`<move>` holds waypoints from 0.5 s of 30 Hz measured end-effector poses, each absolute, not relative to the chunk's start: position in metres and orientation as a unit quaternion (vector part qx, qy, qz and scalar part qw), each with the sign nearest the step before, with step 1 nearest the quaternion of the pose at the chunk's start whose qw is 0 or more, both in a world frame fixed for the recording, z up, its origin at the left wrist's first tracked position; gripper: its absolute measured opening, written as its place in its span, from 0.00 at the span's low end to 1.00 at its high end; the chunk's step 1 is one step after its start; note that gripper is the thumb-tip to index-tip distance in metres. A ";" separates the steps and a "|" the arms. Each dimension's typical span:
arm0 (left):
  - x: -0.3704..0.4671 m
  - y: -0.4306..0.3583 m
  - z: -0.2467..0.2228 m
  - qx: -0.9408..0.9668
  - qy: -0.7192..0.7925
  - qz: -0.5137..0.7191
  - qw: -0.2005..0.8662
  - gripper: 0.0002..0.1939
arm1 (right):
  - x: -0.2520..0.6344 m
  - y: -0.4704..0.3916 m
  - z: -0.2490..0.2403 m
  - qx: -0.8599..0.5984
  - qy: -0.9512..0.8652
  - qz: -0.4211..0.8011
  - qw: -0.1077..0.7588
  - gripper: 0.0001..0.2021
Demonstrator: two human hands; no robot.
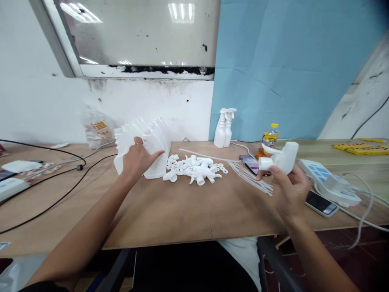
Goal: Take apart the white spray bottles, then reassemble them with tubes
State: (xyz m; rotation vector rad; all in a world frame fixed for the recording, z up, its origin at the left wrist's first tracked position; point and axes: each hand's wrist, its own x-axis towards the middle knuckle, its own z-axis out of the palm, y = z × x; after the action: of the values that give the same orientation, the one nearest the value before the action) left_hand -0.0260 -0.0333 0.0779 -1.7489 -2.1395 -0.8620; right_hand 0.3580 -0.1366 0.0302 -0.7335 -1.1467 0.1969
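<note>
My left hand (138, 158) reaches among the white plastic bottles (156, 152) grouped at the left. Its thumb is stretched out to the right in front of one bottle, and the other fingers are partly hidden by the hand and bottles. Raised over the right side of the table, my right hand (291, 190) is closed around a white spray trigger head (285, 156), with its screw cap pointing left. Between the hands lies a pile of white spray trigger heads (194, 166), with small white rings (223, 168) at its right edge.
Two assembled spray bottles (223, 132) stand against the wall. Thin white tubes (251, 178) lie beside a phone (253, 165) and a yellow-capped drink bottle (270, 138). Another phone (321, 202) and a power strip (331, 182) sit right. Black cables (60, 194) cross the left.
</note>
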 end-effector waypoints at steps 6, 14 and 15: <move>-0.020 -0.029 0.062 -0.628 -0.711 -0.291 0.122 0.38 | 0.351 -0.134 0.023 -0.333 -0.527 0.153 0.767 0.11; -0.026 -0.082 0.090 -0.651 -0.620 -0.422 0.118 0.34 | 0.349 -0.138 0.023 -0.328 -0.510 0.168 0.777 0.08; -0.030 -0.097 0.094 -0.640 -0.588 -0.480 0.123 0.36 | 0.350 -0.138 0.024 -0.326 -0.507 0.166 0.780 0.08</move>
State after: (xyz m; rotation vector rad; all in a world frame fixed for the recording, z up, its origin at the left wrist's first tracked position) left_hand -0.0299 -0.0968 0.0943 -1.8663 -1.7141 -1.4001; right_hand 0.3498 -0.1381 0.0240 -0.7047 -1.0951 0.3594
